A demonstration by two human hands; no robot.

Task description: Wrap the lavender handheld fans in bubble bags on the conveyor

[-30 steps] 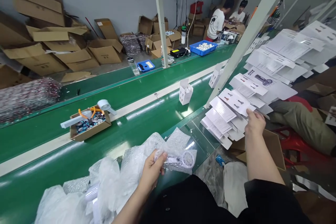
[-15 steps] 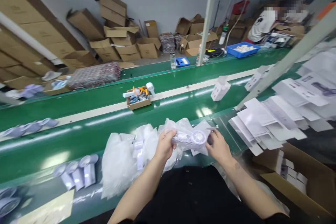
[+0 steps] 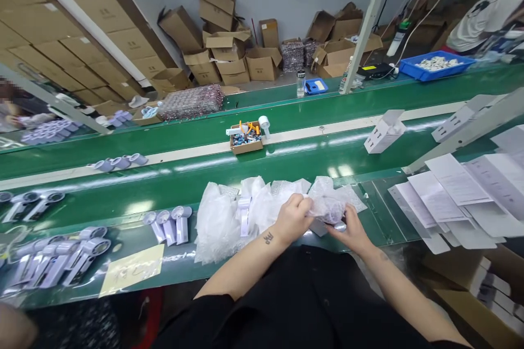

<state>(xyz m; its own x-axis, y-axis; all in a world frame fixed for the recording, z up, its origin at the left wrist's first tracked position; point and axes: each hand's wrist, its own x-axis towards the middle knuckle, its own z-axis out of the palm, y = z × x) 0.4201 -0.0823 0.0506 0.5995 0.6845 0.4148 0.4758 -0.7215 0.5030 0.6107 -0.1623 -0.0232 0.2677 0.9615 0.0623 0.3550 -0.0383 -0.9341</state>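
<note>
Both hands meet over the near edge of the green conveyor table (image 3: 172, 185). My left hand (image 3: 292, 218) is closed on a small lilac hand fan wrapped in bubble wrap (image 3: 327, 206). My right hand (image 3: 350, 229) grips the same bundle from the right and below, fingers curled under it. A heap of clear plastic bags and bubble wrap (image 3: 233, 212) lies just left of my left hand. Three lilac hand fans (image 3: 170, 223) lie on the table further left.
Flat white printed cartons (image 3: 454, 191) are stacked to the right, with a folded white box (image 3: 385, 131) on the belt. A small cardboard tray of tools (image 3: 245, 136) sits mid-belt. More fans (image 3: 61, 256) lie at far left. Cardboard boxes (image 3: 221, 38) pile by the wall. Another person's white shirt (image 3: 487, 11) shows at top right.
My right hand left the stack of white cartons and came to the wrapped fan, which both hands now hold. The view has swung left, showing more fans on the table.
</note>
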